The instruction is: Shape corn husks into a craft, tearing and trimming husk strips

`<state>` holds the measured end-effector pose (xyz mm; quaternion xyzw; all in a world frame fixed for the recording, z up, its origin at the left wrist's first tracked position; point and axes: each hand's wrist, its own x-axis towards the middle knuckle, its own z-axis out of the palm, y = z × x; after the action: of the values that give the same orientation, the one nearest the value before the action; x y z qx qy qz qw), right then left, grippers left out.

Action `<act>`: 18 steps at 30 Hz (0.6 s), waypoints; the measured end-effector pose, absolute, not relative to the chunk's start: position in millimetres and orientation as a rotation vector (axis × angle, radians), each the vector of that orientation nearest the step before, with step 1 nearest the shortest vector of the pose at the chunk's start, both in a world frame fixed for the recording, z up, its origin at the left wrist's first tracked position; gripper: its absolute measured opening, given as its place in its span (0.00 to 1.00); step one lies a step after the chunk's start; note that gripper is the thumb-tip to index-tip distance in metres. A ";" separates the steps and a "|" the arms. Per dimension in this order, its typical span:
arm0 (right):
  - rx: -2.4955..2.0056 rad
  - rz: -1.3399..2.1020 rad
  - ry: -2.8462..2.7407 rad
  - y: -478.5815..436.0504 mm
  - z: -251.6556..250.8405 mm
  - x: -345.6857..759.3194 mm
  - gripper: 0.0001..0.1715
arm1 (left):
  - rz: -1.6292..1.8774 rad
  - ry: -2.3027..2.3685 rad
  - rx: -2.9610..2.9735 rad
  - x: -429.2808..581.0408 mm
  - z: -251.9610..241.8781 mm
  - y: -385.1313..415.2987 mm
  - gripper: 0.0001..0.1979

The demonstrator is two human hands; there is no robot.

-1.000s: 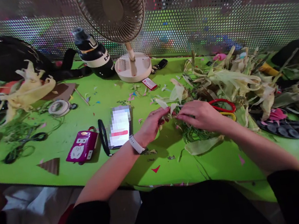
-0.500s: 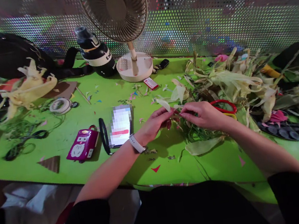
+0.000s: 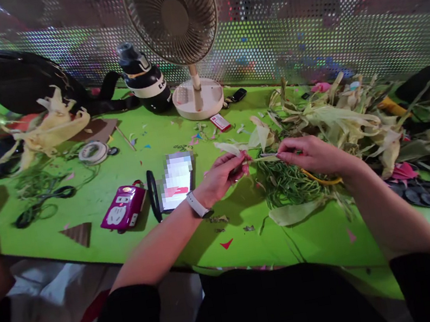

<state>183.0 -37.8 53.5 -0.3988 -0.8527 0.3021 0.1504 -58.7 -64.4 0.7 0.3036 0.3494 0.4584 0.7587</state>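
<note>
The pale strip [image 3: 263, 159] runs sideways, nearly level, between the left hand [image 3: 225, 173] and the right hand [image 3: 308, 155] — both pinch it, one at each end, so neither is clearly nearer. Green strands [image 3: 285, 188] lie below the right hand, husks [image 3: 339, 114] behind; the phone [image 3: 179, 180], near the left hand, obstructs nothing.

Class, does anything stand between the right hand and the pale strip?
Nothing visible does: the right hand pinches one end of the pale strip, which runs uncovered to the left hand. The green strings lie below, not between.
</note>
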 end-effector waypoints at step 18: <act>-1.103 1.415 -1.210 -60.0 9.4 122.9 0.14 | 0.883 0.814 1.102 -44.9 -6.4 -77.3 0.20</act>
<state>122.9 -60.0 9.4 -0.4499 -0.4936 0.5774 0.4697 -44.9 -77.3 -6.4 0.4920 0.3633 0.3944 0.6859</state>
